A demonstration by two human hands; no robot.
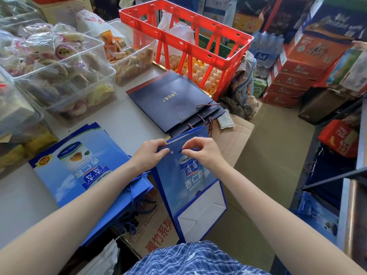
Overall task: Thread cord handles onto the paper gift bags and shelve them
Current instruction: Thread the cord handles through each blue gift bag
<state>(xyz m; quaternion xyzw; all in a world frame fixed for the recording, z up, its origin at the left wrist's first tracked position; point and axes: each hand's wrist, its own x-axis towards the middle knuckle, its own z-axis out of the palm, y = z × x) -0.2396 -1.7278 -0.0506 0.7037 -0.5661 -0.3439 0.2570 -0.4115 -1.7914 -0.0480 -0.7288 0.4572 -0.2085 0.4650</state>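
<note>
Nearby, red crate point(206, 43) of eggs point(206, 75)

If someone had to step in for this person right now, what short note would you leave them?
Left hand: holds the top edge of the blue gift bag near its eyelet.
Right hand: pinches a dark cord end at the bag's upper edge, beside that eyelet.
Bag: held up over the table edge, no handle on it yet.
Done: a stack of dark navy bags on the table has cords showing at its near end.
Left: thread this bag, then the flat blue bags lying to the left; loose blue cords lie beside them. Nothing looks shelved from here.
</note>
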